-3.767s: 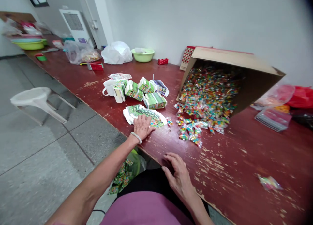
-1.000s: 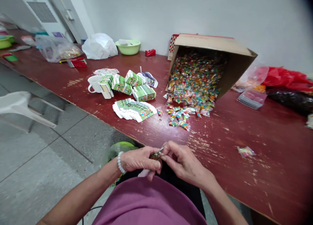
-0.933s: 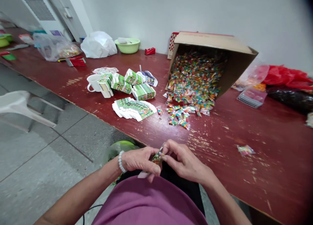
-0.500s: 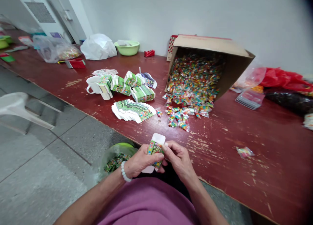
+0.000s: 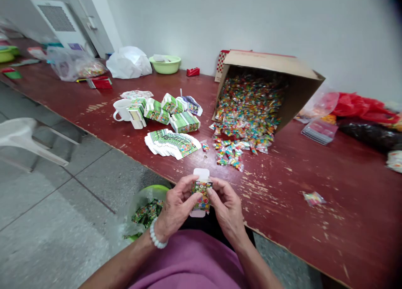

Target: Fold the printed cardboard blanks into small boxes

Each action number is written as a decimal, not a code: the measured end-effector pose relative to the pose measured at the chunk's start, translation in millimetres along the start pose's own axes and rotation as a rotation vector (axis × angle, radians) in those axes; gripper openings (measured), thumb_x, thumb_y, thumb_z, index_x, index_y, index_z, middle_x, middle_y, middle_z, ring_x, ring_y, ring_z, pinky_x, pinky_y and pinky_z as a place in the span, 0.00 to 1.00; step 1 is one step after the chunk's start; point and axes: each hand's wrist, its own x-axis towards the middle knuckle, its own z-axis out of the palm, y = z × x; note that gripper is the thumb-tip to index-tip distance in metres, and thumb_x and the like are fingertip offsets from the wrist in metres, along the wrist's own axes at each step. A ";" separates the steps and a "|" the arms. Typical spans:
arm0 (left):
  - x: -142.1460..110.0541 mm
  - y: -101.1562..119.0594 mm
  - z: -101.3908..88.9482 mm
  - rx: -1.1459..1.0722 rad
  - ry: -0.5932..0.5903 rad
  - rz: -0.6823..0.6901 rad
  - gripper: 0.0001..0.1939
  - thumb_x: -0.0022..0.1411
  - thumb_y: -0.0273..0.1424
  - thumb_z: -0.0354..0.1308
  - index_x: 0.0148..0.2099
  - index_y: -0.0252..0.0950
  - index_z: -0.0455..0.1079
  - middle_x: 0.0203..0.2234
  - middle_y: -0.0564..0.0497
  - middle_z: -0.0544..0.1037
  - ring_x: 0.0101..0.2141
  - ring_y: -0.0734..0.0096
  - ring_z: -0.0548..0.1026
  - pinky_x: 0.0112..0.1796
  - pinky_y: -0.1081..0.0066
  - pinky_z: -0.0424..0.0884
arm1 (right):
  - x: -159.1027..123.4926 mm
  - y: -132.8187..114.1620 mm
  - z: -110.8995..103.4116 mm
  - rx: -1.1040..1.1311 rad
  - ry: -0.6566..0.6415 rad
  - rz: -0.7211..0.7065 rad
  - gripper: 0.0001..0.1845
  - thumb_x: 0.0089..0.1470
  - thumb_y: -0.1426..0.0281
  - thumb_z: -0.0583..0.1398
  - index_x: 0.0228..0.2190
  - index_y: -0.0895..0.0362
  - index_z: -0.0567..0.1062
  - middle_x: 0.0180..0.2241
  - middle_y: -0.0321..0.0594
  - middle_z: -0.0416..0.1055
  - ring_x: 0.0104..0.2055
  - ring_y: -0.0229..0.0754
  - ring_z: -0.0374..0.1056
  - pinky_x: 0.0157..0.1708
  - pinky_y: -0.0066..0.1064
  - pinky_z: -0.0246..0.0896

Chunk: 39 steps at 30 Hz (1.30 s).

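Note:
Both hands grip a small green printed candy box over the table's front edge, its white end flaps standing out at top and bottom. My left hand, a beaded bracelet on its wrist, is closed on the box's left side, thumb across the front. On the right side my right hand pinches it with thumb and fingers. Beyond them lies a fanned row of flat green boxes. Small clear packets of colourful candy spill from a tipped cardboard carton.
Bundled box stacks and a white mug stand at the back left. Below the table edge, a lined green tub holds green packages. One loose candy packet lies at right. A white plastic chair stands at left.
The box has turned from tilted to upright, facing me. My right hand has moved from its top corner to grip its right side, and my left fingers have shifted up its left edge.

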 end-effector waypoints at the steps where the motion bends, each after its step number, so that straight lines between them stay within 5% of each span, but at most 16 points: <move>1: 1.3 -0.5 -2.4 0.011 -0.031 -0.016 0.18 0.60 0.32 0.62 0.52 0.37 0.66 0.43 0.48 0.79 0.41 0.68 0.77 0.42 0.71 0.73 | 0.6 0.3 -2.2 -0.027 0.005 0.006 0.12 0.58 0.62 0.62 0.41 0.54 0.76 0.37 0.40 0.77 0.38 0.41 0.72 0.39 0.30 0.68; 6: 6.0 0.8 -11.6 -0.003 -0.182 -0.086 0.12 0.63 0.35 0.59 0.47 0.36 0.70 0.38 0.49 0.79 0.37 0.69 0.75 0.39 0.71 0.71 | 11.3 -3.9 -16.4 -0.015 -0.108 0.176 0.11 0.53 0.60 0.66 0.30 0.56 0.78 0.30 0.37 0.75 0.31 0.37 0.69 0.33 0.27 0.66; 10: 7.8 3.2 -12.9 0.178 -0.158 -0.008 0.09 0.64 0.36 0.59 0.41 0.35 0.73 0.34 0.50 0.77 0.36 0.70 0.73 0.39 0.72 0.69 | 19.7 -7.7 -18.7 0.153 -0.129 0.281 0.18 0.44 0.61 0.72 0.36 0.54 0.76 0.28 0.33 0.73 0.28 0.35 0.68 0.29 0.26 0.65; 13: 7.5 2.1 -11.9 0.091 -0.110 -0.019 0.09 0.62 0.36 0.62 0.40 0.36 0.69 0.32 0.53 0.75 0.33 0.73 0.72 0.37 0.73 0.68 | 20.3 -8.5 -20.0 -0.011 -0.183 0.183 0.12 0.48 0.62 0.69 0.33 0.56 0.78 0.27 0.35 0.72 0.28 0.35 0.66 0.28 0.26 0.63; 17: 4.6 -0.3 -9.1 -0.213 -0.109 -0.227 0.23 0.58 0.38 0.66 0.50 0.42 0.59 0.32 0.56 0.74 0.29 0.75 0.75 0.31 0.76 0.69 | 17.1 -8.0 -21.7 -0.204 -0.149 -0.017 0.07 0.54 0.66 0.65 0.27 0.56 0.78 0.27 0.37 0.72 0.29 0.37 0.67 0.29 0.27 0.63; 20: 2.4 -2.3 -5.8 -0.362 -0.277 -0.425 0.22 0.65 0.47 0.54 0.55 0.41 0.59 0.34 0.51 0.76 0.24 0.71 0.77 0.24 0.74 0.69 | 15.2 -9.3 -20.6 -0.260 -0.160 -0.090 0.05 0.57 0.67 0.63 0.31 0.55 0.78 0.30 0.37 0.72 0.26 0.36 0.68 0.27 0.28 0.64; 23: 2.5 -5.5 -2.3 -0.388 -0.266 -0.509 0.27 0.67 0.53 0.44 0.56 0.38 0.63 0.28 0.50 0.76 0.18 0.71 0.74 0.19 0.74 0.68 | 14.7 -11.8 -19.7 -0.376 -0.251 -0.152 0.07 0.59 0.67 0.61 0.31 0.55 0.78 0.30 0.38 0.74 0.30 0.38 0.71 0.33 0.30 0.66; 32: 7.3 -4.7 -1.2 -0.122 -0.230 -0.408 0.35 0.67 0.55 0.41 0.59 0.34 0.69 0.26 0.47 0.77 0.19 0.74 0.73 0.20 0.77 0.68 | 24.3 -11.9 -15.8 -0.072 -0.287 0.236 0.10 0.54 0.62 0.65 0.30 0.57 0.75 0.30 0.40 0.78 0.21 0.35 0.70 0.22 0.27 0.65; 39: 9.7 -1.6 -5.8 -0.054 -0.263 -0.346 0.34 0.67 0.54 0.43 0.61 0.34 0.68 0.26 0.47 0.77 0.19 0.75 0.72 0.20 0.78 0.66 | 23.6 -14.2 -8.7 0.035 -0.227 0.238 0.11 0.51 0.63 0.67 0.28 0.58 0.76 0.37 0.43 0.80 0.20 0.34 0.69 0.20 0.27 0.65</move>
